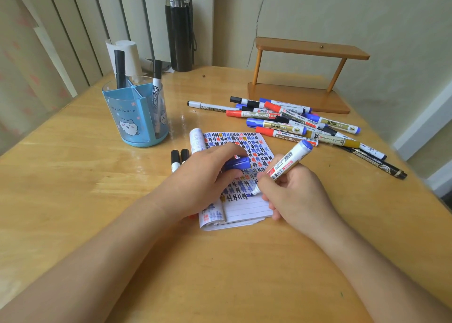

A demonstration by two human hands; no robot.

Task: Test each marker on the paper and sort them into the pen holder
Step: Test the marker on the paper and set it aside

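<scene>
My right hand [297, 195] grips a white marker [287, 165] with a blue end, its tip touching the lined notepad [247, 209] among rows of blue, black and red test marks. My left hand [208, 176] rests on the notepad and holds the marker's blue cap [238, 163]. A blue pen holder [135, 113] stands at the left with two black-capped markers in it. A pile of several markers [293, 123] lies beyond the pad to the right.
Two black-capped markers [179, 160] lie left of the notepad, partly under my left hand. A wooden shelf stand [303, 78] sits behind the pile. A black bottle [179, 29] and white paper rolls [127, 53] stand at the table's back.
</scene>
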